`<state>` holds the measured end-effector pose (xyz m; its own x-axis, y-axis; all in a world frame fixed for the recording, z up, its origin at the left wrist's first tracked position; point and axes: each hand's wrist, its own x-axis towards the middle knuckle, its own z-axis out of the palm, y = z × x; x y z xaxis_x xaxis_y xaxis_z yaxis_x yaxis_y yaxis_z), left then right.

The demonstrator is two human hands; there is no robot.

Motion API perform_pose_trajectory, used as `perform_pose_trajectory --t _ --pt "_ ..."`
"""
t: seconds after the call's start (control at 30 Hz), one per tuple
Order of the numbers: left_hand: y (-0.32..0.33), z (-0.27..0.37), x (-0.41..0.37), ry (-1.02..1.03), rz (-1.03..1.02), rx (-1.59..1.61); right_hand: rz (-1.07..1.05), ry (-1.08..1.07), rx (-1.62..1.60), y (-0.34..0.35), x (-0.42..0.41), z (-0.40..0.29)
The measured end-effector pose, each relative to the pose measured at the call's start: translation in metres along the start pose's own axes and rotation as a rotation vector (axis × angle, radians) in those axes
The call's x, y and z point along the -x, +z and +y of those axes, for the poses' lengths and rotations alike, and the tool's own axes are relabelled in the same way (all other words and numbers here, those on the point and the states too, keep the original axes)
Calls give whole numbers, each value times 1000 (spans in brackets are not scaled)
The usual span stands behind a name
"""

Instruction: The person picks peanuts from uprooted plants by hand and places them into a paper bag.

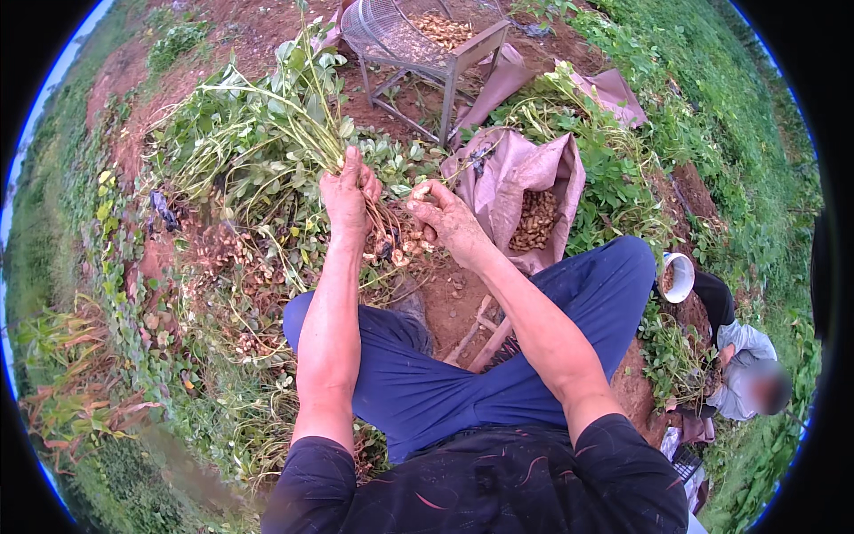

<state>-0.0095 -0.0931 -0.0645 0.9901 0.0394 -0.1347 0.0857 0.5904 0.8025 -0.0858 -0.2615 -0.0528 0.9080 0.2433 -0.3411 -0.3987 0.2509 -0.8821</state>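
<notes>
My left hand [348,193] is closed around the stems of a bunch of peanut plants [310,130], leaves pointing up and away. Below the fist hang the roots with peanut pods [407,247]. Just right of them is my right hand [447,220], its thumb and fingers curled together around what looks like a pale peanut pod [421,193]. Beyond my right hand stands an open pinkish woven sack [567,193] with harvested peanuts [534,220] inside. A heap of pulled peanut plants [227,153] lies to the left, some pods showing among the roots.
A wire-mesh drum on a metal frame [448,100] holds more peanuts at the top. My knees are spread around a low wooden stool [490,340]. At right, another person [747,360] sits among plants near a white bucket [679,279]. Crop rows flank both sides.
</notes>
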Motion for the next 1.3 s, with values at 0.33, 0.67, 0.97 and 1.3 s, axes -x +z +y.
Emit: perform_pose_trajectory --t 0.33,0.67,0.97,1.3 --pt "-1 -7 -2 -22 42 -56 -139 57 -426 -6 -2 14" --pt "-47 16 -27 52 215 130 34 -83 -705 -66 65 -1" --pt "-38 22 -15 -24 -72 368 -39 269 -481 -20 14 39" --pt "-16 23 -3 -52 -103 182 -199 311 -401 -15 -1 47"
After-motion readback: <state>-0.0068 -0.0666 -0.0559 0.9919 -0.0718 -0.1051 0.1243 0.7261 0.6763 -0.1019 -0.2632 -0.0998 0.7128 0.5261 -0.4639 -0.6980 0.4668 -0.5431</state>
